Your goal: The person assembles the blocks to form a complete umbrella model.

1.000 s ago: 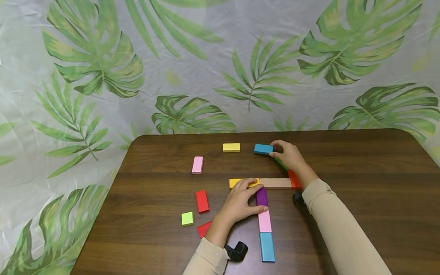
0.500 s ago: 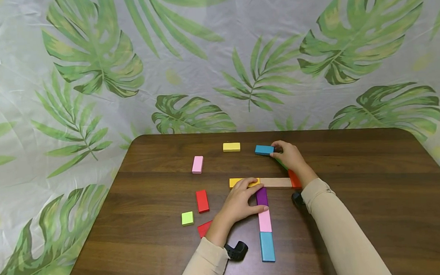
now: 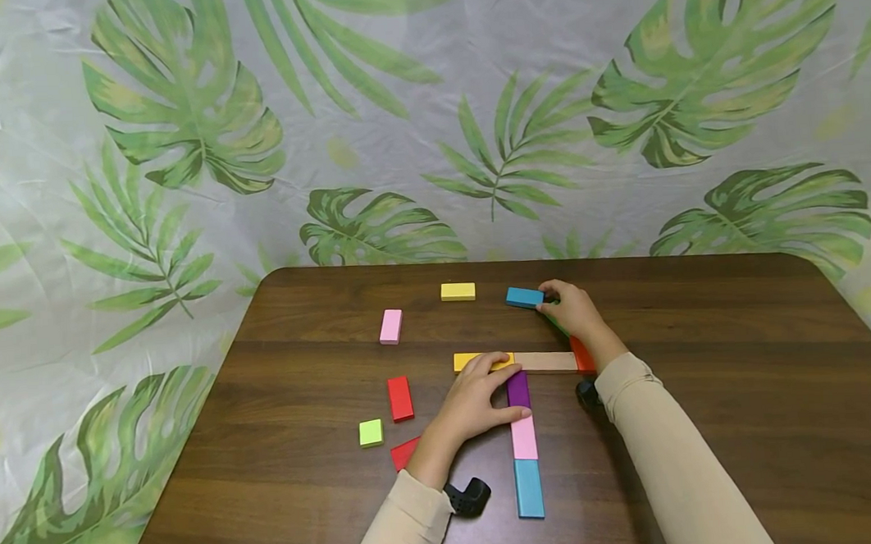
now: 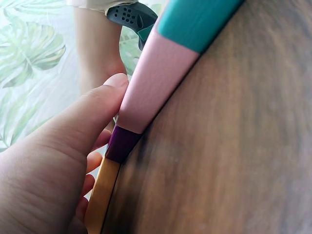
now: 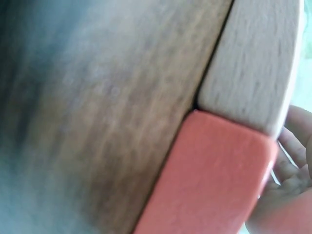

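Note:
In the head view, a row of wooden blocks runs sideways: orange [image 3: 468,361], beige [image 3: 545,361] and orange-red [image 3: 582,356]. A column of purple [image 3: 519,390], pink [image 3: 523,437] and teal-blue [image 3: 530,489] blocks extends down from it. My left hand [image 3: 474,400] rests against these, fingertips on the orange and purple blocks, thumb at the pink block's edge. My right hand [image 3: 574,307] pinches the right end of a blue block [image 3: 525,298] between thumb and finger. A green block [image 3: 556,324] lies just below it, mostly hidden by that hand.
Loose blocks lie around on the brown table [image 3: 298,328]: yellow [image 3: 458,292] at the back, light pink [image 3: 391,327], red [image 3: 401,399] and lime green [image 3: 371,433] on the left. Another red block [image 3: 405,453] is partly covered by the left wrist. A leaf-patterned cloth [image 3: 370,144] hangs behind.
The blue block has shifted slightly to the right and toward me in my right hand. My left hand stays in place.

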Demonstrator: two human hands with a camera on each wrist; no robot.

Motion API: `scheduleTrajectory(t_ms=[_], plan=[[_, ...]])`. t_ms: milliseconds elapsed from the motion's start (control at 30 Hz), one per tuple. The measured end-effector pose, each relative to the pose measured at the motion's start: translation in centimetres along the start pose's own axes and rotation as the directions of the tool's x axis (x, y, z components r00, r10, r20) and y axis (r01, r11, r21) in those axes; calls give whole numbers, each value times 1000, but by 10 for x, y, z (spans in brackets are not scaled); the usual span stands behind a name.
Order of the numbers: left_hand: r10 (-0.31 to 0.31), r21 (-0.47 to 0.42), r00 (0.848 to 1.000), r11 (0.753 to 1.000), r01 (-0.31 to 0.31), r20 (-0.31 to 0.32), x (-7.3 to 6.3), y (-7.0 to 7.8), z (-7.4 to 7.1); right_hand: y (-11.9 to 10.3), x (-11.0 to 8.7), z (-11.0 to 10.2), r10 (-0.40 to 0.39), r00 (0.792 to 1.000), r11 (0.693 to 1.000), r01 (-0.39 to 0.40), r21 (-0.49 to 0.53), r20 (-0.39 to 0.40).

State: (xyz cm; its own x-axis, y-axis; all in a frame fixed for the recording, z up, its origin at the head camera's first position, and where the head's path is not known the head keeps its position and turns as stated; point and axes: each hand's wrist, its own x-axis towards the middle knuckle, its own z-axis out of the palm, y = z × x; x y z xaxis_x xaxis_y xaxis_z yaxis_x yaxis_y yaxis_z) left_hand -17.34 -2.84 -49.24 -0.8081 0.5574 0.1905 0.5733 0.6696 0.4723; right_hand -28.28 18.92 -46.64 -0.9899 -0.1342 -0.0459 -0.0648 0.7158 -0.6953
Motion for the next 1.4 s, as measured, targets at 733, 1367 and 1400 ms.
scheduleTrajectory(t_ms=[733,1367,1400], plan=[[8,-2,1000,1000,-8,-4,0,0,1,-2,-4,0,50,999,995,-49,87,-6],[1,-2,1000,1000,-1,4,0,1,0,3,-2,1,54,998,995,-53,84,-12],[2,-1,1000,1000,-2,4,0,1,0,3,-1,1,53,999,995,-52,83,-13]])
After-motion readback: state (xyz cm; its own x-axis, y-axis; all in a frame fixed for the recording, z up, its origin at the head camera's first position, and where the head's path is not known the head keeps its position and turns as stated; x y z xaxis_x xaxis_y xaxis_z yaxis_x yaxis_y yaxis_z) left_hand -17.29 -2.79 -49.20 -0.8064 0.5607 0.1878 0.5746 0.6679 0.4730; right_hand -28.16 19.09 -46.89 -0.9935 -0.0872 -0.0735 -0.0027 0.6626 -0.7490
